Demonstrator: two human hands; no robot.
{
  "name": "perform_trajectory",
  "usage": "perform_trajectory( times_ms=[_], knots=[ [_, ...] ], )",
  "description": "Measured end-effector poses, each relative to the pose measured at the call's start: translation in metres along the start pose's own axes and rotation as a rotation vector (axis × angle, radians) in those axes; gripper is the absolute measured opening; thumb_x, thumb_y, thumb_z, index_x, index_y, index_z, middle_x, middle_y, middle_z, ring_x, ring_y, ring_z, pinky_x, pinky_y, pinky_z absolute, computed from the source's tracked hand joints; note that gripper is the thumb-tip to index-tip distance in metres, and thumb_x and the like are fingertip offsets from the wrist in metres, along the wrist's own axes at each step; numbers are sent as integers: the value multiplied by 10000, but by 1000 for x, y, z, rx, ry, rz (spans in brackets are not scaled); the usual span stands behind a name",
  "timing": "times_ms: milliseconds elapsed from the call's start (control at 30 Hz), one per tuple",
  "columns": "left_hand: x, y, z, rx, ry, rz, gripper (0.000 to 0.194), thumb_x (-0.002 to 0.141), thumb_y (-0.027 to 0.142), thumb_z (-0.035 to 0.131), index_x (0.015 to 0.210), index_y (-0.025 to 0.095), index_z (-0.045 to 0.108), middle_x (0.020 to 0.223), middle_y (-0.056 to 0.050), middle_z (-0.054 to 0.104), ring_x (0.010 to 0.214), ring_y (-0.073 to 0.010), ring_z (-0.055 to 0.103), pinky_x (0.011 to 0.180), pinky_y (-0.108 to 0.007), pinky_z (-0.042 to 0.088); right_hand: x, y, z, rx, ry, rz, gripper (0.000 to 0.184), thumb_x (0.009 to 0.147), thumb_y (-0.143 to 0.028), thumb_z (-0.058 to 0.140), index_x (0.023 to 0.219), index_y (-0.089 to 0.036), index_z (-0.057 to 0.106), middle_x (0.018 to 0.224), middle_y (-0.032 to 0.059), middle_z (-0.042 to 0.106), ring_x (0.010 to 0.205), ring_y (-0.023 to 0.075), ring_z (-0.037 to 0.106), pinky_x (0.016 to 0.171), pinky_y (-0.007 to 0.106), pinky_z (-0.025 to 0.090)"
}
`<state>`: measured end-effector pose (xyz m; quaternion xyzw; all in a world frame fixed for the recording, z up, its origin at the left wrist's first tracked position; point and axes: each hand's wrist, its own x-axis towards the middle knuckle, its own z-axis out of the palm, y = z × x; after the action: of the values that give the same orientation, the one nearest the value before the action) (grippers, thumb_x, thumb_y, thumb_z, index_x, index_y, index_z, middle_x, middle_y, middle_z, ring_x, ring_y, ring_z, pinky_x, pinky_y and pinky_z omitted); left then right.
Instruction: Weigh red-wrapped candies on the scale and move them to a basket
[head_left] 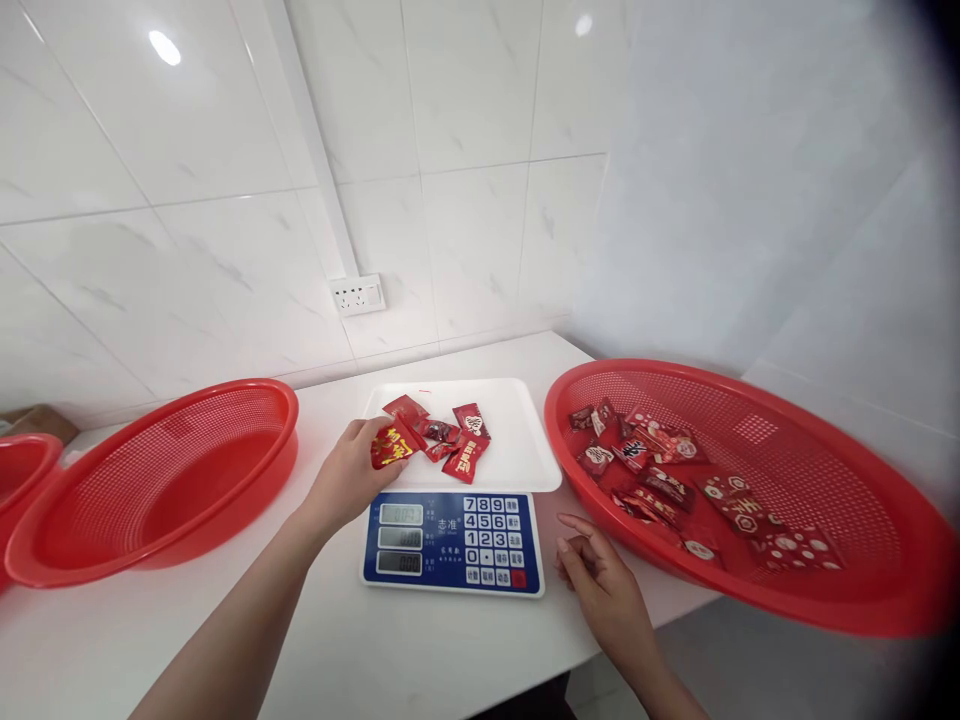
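Note:
My left hand grips a red snack packet with yellow lettering at the left side of the white weighing pan. Several small red wrapped packets lie on the pan near it. Below the pan is the scale's blue keypad panel, whose displays are too faint to read surely. Beside the panel's right edge, my right hand hovers with its index finger stretched and the other fingers loosely bent. It holds nothing that I can see.
A large red perforated basket on the right contains several red packets. Another red basket stands at the left, with part of a third beyond it. Behind the white table is a tiled wall with a socket.

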<state>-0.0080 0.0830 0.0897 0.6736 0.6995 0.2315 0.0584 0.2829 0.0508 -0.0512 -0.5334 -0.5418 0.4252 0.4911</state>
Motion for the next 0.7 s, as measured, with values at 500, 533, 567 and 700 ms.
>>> perform_trajectory(
  times_ms=[500,533,567,700],
  knots=[
    [26,141,26,-299,7,598,550,805,481,525,1289,270,369,1371,-79,431,1294,-246,363,1003,-441,401,3,-4,6,-11,22,-43,337,840,-409,468,1084,-186,535,609,-23,525,583,156,535,583,283,456],
    [29,152,28,-284,22,672,588,814,496,505,1325,266,326,1429,-84,356,1346,-249,270,1044,-460,351,3,-4,6,-9,25,-43,331,844,-403,462,1082,-185,536,601,-26,519,575,153,529,580,281,455],
    [32,160,29,-267,42,723,611,821,505,486,1348,262,293,1465,-86,293,1372,-250,201,1068,-474,313,2,-5,7,-17,27,-44,323,848,-395,456,1076,-183,540,597,-26,519,572,152,525,577,278,453],
    [20,146,28,-255,165,745,553,859,447,448,1356,269,286,1456,-75,313,1367,-240,222,1058,-477,330,-18,-36,-9,-167,-126,-129,225,855,-298,448,950,-183,616,731,26,624,664,148,569,613,260,457]
  ],
)
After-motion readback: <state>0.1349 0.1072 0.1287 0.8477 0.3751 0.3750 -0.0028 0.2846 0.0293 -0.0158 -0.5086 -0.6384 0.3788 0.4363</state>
